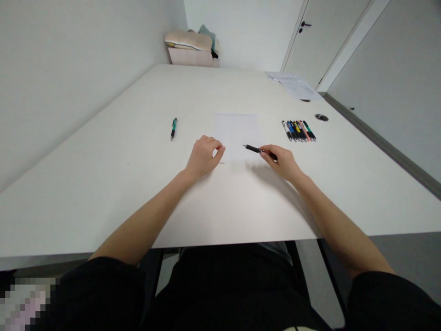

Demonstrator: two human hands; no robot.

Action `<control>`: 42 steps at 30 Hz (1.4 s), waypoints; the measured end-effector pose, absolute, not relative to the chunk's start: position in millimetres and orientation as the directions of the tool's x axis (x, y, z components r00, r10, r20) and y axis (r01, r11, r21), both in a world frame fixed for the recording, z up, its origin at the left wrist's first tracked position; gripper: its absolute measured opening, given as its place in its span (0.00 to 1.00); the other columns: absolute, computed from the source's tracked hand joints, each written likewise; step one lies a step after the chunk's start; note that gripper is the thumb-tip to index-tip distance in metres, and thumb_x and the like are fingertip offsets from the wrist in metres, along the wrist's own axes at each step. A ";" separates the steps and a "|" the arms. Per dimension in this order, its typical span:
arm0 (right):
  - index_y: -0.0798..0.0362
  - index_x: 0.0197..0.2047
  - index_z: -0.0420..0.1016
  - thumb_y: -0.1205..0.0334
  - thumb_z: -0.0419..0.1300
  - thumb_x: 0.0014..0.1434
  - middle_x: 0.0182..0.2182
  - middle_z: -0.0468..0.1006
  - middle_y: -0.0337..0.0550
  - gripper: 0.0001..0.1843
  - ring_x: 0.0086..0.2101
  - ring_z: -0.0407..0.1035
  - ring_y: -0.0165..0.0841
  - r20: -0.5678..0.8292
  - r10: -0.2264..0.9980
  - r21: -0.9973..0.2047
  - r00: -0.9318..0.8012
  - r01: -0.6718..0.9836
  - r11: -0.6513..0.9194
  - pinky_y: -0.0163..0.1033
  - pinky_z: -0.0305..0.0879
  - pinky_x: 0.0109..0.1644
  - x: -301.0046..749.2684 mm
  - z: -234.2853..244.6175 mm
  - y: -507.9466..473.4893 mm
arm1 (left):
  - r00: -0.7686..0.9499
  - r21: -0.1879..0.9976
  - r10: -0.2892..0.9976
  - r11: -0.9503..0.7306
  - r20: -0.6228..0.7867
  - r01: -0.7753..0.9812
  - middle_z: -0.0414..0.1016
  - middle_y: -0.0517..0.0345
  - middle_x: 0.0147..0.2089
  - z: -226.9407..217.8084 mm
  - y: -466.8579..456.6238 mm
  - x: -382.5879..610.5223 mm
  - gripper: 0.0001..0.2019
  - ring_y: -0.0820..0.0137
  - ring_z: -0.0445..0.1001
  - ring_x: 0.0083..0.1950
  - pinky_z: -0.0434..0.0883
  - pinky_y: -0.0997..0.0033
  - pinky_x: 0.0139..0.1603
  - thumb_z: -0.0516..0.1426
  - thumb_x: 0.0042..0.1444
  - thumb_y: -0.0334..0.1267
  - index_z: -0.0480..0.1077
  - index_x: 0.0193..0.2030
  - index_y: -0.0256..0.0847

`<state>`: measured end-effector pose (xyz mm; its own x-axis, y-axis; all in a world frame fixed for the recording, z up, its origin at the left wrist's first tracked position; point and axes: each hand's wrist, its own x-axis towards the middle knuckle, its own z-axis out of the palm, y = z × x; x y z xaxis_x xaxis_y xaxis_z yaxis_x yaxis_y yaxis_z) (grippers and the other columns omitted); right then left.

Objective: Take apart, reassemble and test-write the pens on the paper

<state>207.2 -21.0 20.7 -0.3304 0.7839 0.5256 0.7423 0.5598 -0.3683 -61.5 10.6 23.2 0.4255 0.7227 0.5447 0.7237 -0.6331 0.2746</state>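
A white sheet of paper (237,131) lies on the white table (138,184) in front of me. My right hand (283,162) is closed around a black pen (257,149), whose tip points left over the sheet's lower part. My left hand (204,156) rests with curled fingers at the sheet's lower left corner, touching or pinning its edge. I cannot make out anything held in it.
A green and black pen (173,128) lies alone to the left. A row of several coloured pens (298,130) lies right of the sheet, near a round cable hole (321,117). Loose papers (292,85) lie far right. A cushioned box (191,48) sits by the far wall.
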 end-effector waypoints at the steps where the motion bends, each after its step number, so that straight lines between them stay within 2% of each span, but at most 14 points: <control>1: 0.52 0.43 0.73 0.57 0.52 0.61 0.30 0.77 0.43 0.12 0.28 0.70 0.32 0.525 0.787 -0.369 -0.324 0.747 0.554 0.36 0.66 0.33 207.2 20.8 -20.9 | 0.446 0.271 0.730 -0.635 0.518 0.724 0.74 0.53 0.33 22.2 14.1 -65.4 0.12 0.66 0.67 0.38 0.63 0.62 0.44 0.49 0.59 0.39 0.70 0.30 0.38; 10: 0.53 0.42 0.73 0.57 0.51 0.61 0.29 0.77 0.43 0.12 0.28 0.70 0.31 0.506 0.790 -0.361 -0.346 0.747 0.558 0.36 0.64 0.32 208.4 21.0 -21.3 | 0.662 0.154 0.688 -0.719 0.299 0.678 0.76 0.52 0.36 21.7 27.0 -88.1 0.10 0.63 0.69 0.42 0.63 0.62 0.43 0.53 0.52 0.38 0.75 0.33 0.39; 19: 0.52 0.42 0.73 0.55 0.50 0.62 0.29 0.77 0.44 0.14 0.28 0.69 0.31 0.496 0.797 -0.365 -0.346 0.749 0.553 0.36 0.64 0.32 208.9 20.3 -21.2 | 0.715 0.128 0.656 -0.752 0.240 0.647 0.76 0.53 0.36 18.0 24.5 -84.1 0.10 0.63 0.69 0.42 0.62 0.64 0.39 0.54 0.53 0.39 0.76 0.32 0.40; 25: 0.53 0.43 0.73 0.56 0.51 0.61 0.29 0.77 0.44 0.14 0.28 0.69 0.31 0.481 0.807 -0.381 -0.344 0.747 0.545 0.36 0.63 0.32 208.5 21.0 -21.5 | 0.713 0.150 0.648 -0.759 0.267 0.633 0.75 0.53 0.34 14.3 25.4 -83.7 0.09 0.64 0.68 0.40 0.62 0.64 0.39 0.53 0.54 0.37 0.75 0.31 0.39; 33: 0.52 0.43 0.74 0.56 0.52 0.62 0.31 0.77 0.44 0.13 0.30 0.70 0.31 0.465 0.793 -0.376 -0.394 0.723 0.579 0.36 0.65 0.36 207.4 21.1 -23.2 | 0.593 0.317 0.631 -0.771 0.500 0.553 0.75 0.54 0.34 24.9 18.0 -72.7 0.09 0.67 0.69 0.41 0.65 0.64 0.47 0.53 0.57 0.39 0.72 0.32 0.39; 42: 0.51 0.44 0.74 0.57 0.52 0.62 0.34 0.78 0.45 0.13 0.32 0.71 0.32 0.435 0.795 -0.379 -0.424 0.715 0.588 0.37 0.67 0.37 204.8 20.5 -24.8 | 0.605 0.317 0.642 -0.763 0.471 0.563 0.75 0.53 0.38 29.5 11.4 -67.2 0.11 0.66 0.69 0.43 0.63 0.62 0.48 0.50 0.60 0.41 0.71 0.35 0.39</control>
